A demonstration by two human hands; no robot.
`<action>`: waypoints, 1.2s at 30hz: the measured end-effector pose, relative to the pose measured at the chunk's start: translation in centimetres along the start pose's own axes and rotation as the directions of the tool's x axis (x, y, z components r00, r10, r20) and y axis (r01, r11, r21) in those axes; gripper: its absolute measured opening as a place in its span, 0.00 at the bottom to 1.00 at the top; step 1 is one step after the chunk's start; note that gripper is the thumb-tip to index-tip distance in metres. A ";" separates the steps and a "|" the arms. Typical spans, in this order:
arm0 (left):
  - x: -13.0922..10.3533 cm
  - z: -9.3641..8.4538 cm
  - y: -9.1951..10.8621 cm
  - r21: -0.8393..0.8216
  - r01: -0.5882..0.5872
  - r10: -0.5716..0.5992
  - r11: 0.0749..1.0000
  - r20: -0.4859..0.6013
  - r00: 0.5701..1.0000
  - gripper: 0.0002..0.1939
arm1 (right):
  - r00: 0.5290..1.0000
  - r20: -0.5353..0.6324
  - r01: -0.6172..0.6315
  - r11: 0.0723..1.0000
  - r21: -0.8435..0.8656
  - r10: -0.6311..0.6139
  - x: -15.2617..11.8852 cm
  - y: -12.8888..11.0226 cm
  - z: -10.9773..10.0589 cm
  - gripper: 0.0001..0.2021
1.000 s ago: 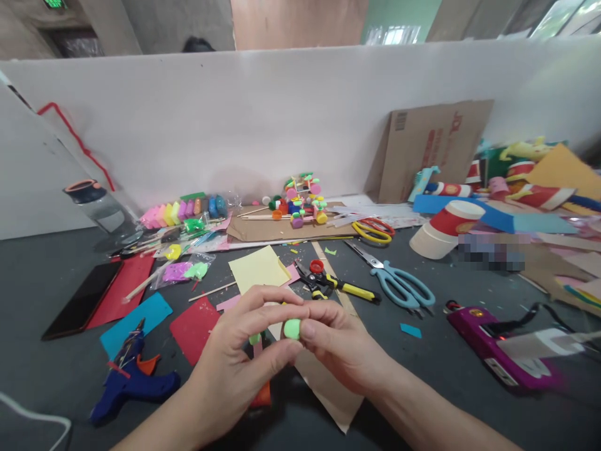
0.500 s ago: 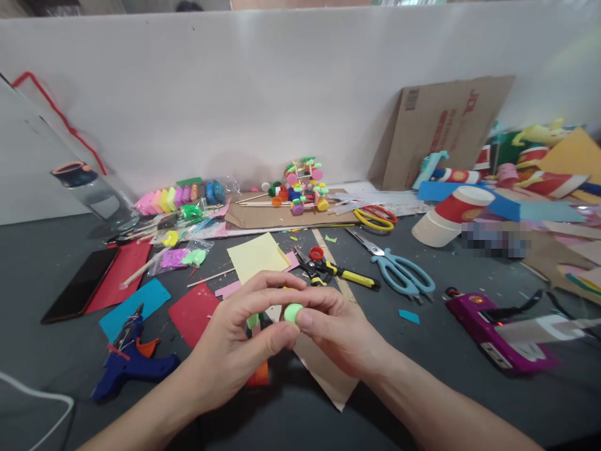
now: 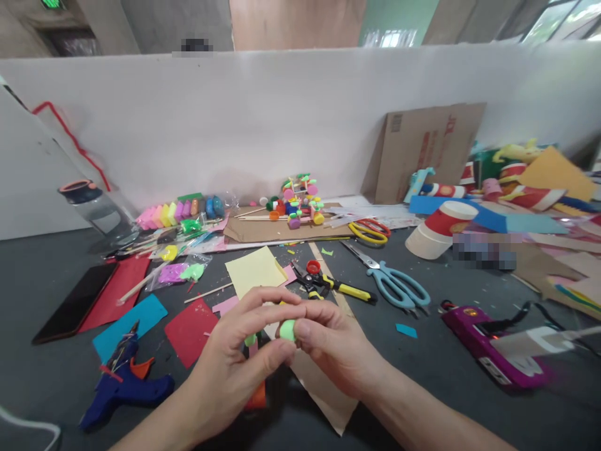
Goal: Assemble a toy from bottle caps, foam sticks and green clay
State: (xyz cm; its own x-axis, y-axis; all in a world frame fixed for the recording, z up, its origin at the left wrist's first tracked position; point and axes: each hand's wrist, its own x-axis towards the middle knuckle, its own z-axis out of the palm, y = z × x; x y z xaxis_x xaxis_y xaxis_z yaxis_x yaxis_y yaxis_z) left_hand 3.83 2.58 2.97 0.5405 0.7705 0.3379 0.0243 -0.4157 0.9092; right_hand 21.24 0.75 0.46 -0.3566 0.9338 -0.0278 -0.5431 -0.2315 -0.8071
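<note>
A small light green clay piece (image 3: 288, 330) sits between the fingertips of both hands. My right hand (image 3: 335, 347) pinches it between thumb and index finger. My left hand (image 3: 246, 354) curls around its left side, thumb and fingertips against it. Below and behind my left hand, partly hidden, are another light green bit (image 3: 250, 340) and an orange piece (image 3: 256, 398). A brown cardboard strip (image 3: 323, 391) lies under the hands. Just beyond them are a yellow paper square (image 3: 256, 270) and yellow-black pliers (image 3: 319, 285).
A blue glue gun (image 3: 126, 391), red paper (image 3: 191, 331) and a phone (image 3: 77, 300) are at the left. Blue-handled scissors (image 3: 399, 285), paper cups (image 3: 441, 228) and a purple device (image 3: 493, 347) lie to the right. Small clay-wheeled models (image 3: 303, 200) stand at the back.
The view has tilted up, so the scene sits lower and more background shows above the white partition. Both hands keep nearly the same grip on the green clay.
</note>
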 end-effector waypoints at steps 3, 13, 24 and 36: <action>0.1 0.0 0.1 0.066 -0.025 0.028 0.998 -0.038 0.999 0.17 | 1.000 0.007 -0.001 1.000 -0.001 0.001 0.0 0.2 0.0 0.17; -0.2 -0.2 -1.3 0.210 -0.039 0.053 0.977 -0.065 0.996 0.17 | 1.000 -0.024 0.008 0.993 -0.121 -0.011 0.2 0.9 -0.1 0.21; -0.3 0.1 1.0 -0.324 0.354 -0.396 0.877 -0.072 0.915 0.08 | 0.812 0.199 0.515 0.514 -0.686 -0.549 -1.4 -2.1 -1.2 0.23; -0.1 0.9 0.4 -0.644 0.470 -0.508 0.604 0.143 0.849 0.10 | 0.621 0.550 0.601 -0.112 -0.791 -0.558 -1.1 -2.2 -1.4 0.14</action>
State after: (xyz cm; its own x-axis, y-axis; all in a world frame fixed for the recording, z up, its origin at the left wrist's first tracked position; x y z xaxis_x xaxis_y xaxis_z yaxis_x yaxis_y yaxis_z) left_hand 4.55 1.88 3.02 0.5670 0.7965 -0.2101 -0.2731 0.4224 0.8643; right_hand 23.87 0.64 1.42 -0.3365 0.5586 0.7581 0.4475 0.8032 -0.3932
